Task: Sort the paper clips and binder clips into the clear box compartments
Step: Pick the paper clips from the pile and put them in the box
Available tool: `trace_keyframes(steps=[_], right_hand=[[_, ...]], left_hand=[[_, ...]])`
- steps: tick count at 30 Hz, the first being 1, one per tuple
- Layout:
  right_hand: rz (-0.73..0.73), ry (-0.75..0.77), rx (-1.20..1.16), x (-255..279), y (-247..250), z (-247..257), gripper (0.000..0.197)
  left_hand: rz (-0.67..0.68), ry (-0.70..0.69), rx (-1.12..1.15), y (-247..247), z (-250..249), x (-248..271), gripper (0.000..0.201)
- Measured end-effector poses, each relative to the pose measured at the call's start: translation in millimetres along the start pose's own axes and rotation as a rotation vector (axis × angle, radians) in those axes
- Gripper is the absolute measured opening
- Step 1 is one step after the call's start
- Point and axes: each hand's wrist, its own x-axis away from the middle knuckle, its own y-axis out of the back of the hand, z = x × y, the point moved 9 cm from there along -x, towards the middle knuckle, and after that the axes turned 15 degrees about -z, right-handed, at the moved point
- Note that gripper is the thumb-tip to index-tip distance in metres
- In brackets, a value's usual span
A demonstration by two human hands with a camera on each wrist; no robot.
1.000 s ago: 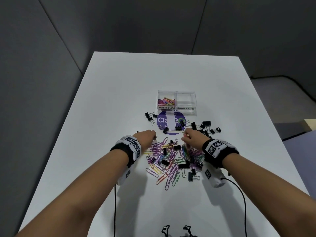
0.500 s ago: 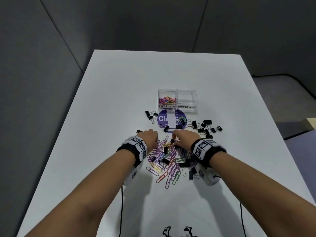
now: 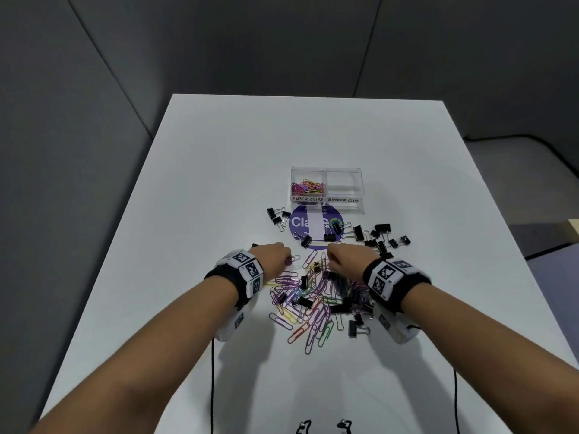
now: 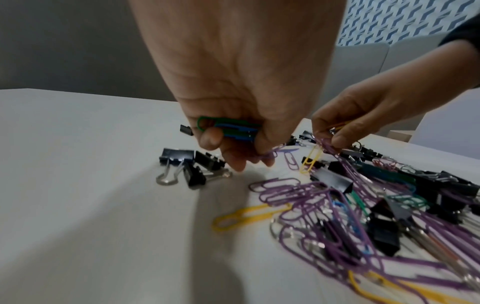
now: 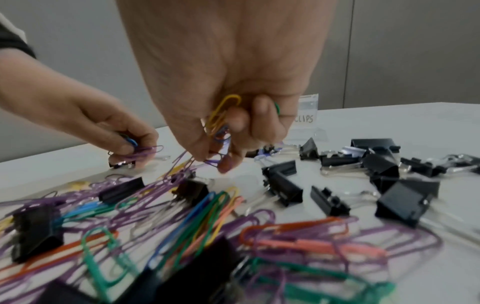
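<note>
Over the mixed pile on the counter [image 3: 194, 214], left hand [image 3: 272, 255] and right hand [image 3: 347, 260] each pinch bunched paper clips [image 4: 231, 127].

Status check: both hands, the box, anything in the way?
Left hand and right hand each grip paper clips. Clear box: paper clips only; binder clip compartment empty. Binder clips mixed through the pile.

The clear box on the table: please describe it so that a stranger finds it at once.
On the white table, look beyond the scattered clips and the round purple sticker. The clear box stands there. It alone is transparent, with two compartments labelled PAPER CLIPS and BINDER CLIPS.
</note>
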Motion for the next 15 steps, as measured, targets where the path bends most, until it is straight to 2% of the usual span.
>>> trace_keyframes(steps=[5, 8, 12, 15], right_hand=[[-0.006, 0.011, -0.019, -3.7, 22.6, -7.5, 0.027], [-0.030, 0.006, -0.155, -14.8, 45.1, -7.2, 0.028], [-0.184, -0.025, -0.341, -42.1, 87.7, -12.3, 0.025], [-0.296, -0.037, -0.354, -67.6, 118.1, -16.7, 0.024]], left_hand=[[0.009, 0.033, 0.042, 14.2, 5.6, -2.3, 0.028], [-0.045, 0.047, 0.091, 31.5, 9.6, -11.3, 0.033], [-0.131, 0.065, 0.111, 62.7, 20.6, -30.7, 0.036], [-0.201, 0.034, 0.069, 91.1, 27.0, -45.2, 0.031]])
